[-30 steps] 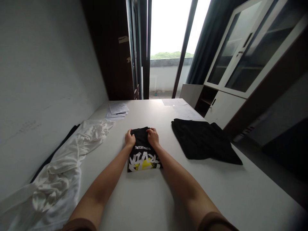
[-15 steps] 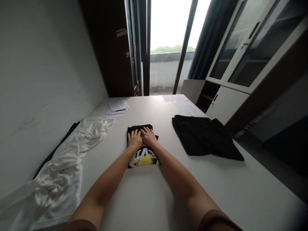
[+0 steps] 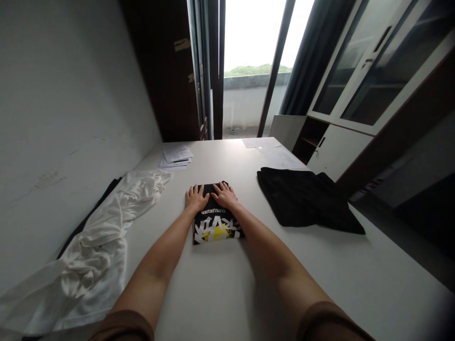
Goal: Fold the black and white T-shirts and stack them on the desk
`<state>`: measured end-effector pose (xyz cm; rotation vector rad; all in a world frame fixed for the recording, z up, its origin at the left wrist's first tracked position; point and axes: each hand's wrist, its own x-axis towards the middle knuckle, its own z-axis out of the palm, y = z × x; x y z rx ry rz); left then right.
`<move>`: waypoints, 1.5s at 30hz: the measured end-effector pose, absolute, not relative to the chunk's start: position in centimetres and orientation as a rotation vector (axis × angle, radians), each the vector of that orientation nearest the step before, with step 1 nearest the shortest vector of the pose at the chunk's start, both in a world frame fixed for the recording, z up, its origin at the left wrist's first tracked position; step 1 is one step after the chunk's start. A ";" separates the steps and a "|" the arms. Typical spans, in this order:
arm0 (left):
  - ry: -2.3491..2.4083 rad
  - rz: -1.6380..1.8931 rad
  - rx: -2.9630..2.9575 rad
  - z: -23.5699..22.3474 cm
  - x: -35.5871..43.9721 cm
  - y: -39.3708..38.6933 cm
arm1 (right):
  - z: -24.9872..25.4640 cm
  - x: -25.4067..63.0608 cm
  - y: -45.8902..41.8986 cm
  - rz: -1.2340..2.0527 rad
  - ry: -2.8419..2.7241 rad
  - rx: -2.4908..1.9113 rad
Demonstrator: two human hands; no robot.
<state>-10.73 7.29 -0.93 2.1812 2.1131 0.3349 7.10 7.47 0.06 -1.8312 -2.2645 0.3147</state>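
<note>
While the bare forearms reach in from six o'clock, both hands lie palm down on a folded black garment with white lettering and a yellow print (image 3: pixel 216 225), probably a T-shirt. It sits near the middle of a white table (image 3: pixel 209 293), a compact, roughly rectangular bundle.

Take the bundle as the clock's centre. The left hand (image 3: pixel 196 198) covers its ten o'clock corner, the right hand (image 3: pixel 225 195) its one o'clock side. On both, the fingers are spread and unclenched, resting on the cloth and gripping nothing that I can see.

To my eye, this is the smoothing step of a fold; the next move calls for light, even pressure towards the borders, without dragging the layers askew.

A crumpled white garment (image 3: pixel 106 237) stretches from eight to ten o'clock, a dark cloth (image 3: pixel 86 217) showing along its wall side. A black garment (image 3: pixel 305 199) lies spread at three. Stacked papers (image 3: pixel 176 156) rest at eleven, loose sheets (image 3: pixel 273 151) at one. Tabletop separates the bundle from all of these, with the widest stretch at six o'clock; the far edge is well off at twelve.
</note>
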 end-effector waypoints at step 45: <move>2.077 0.709 2.105 0.8 -11.4 -2.7 | 1.8 10.0 -0.9 0.302 -1.738 -1.733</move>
